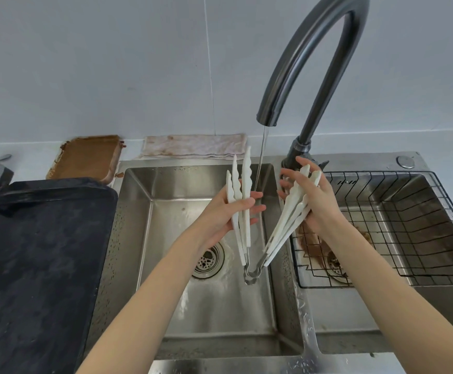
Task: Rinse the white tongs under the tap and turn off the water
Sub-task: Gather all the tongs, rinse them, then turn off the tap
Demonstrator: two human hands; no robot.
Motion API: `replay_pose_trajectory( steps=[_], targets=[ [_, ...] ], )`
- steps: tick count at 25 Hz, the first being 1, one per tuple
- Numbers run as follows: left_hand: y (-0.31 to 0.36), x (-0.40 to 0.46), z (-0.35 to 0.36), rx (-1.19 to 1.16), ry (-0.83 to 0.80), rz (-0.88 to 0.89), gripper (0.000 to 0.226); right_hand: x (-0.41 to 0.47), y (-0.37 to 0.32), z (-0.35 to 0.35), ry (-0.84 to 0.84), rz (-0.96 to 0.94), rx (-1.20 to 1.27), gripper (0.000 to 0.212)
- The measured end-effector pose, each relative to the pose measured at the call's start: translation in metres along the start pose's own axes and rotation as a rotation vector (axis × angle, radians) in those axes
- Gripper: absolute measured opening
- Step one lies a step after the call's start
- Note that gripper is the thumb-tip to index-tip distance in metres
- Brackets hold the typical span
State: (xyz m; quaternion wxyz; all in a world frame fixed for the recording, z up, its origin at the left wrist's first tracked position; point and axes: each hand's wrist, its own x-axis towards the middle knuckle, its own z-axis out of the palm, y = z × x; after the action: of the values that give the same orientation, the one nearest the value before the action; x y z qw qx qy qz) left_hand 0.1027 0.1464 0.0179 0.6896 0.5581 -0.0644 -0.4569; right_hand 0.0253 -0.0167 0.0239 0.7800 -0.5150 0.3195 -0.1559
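You have the white tongs (284, 211) spread wide over the left basin of the sink (139, 211), hinge end down and low, scalloped tips up. Your left hand (228, 214) has its fingers (255, 205) wrapped around one arm of the tongs; your right hand (311, 201) cradles the other arm, its fingers (287, 175) curled loosely against it, so both hands are closed on the tool. It looks like more than one white blade in each hand, though motion blur makes the count unclear.

The water stream (260, 157) falls from the tap (301, 76) just beyond your left fingertips, passing between the two arms and touching neither white blade as far as you can tell. To rinse well, bring each arm in turn under the stream, tips first, and rotate it so water runs down both faces toward the hinge, where residue likely collects. Keep the hinge over the basin so the runoff goes toward the drain (209, 261) below your left wrist.

The tap's base sits just behind your right fingers, so that hand is best placed to shut the water off afterwards; pass the tongs fully to your left hand first. The wire rack (409, 225) lies right of your right hand, and the dark tray (44, 252) rests on the bench well to the left.
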Motion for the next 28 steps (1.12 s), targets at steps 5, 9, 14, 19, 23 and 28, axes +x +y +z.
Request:
replay_pose_trajectory(
  steps=[5,9,14,19,23,28],
  targets=[
    [0.003,0.008,0.004,0.068,-0.018,-0.020,0.032,0.002,-0.002,-0.001,0.041,-0.030,-0.035,0.032],
    [0.019,0.016,0.020,0.088,0.024,0.052,0.009,0.001,-0.007,-0.005,0.100,-0.061,0.022,0.034],
    [0.029,0.035,0.048,0.293,0.169,0.201,0.023,-0.006,-0.006,-0.014,0.127,-0.076,0.087,0.037],
    [0.025,0.039,0.057,0.512,0.236,0.379,0.024,-0.008,-0.009,-0.015,0.159,-0.072,0.095,0.046],
    [0.019,0.034,0.048,0.605,0.166,0.456,0.038,-0.008,-0.005,-0.009,0.138,-0.123,-0.018,0.043],
    [0.019,0.032,0.038,0.573,0.249,0.452,0.037,-0.010,-0.003,-0.003,0.111,-0.164,-0.125,0.035]
  ],
)
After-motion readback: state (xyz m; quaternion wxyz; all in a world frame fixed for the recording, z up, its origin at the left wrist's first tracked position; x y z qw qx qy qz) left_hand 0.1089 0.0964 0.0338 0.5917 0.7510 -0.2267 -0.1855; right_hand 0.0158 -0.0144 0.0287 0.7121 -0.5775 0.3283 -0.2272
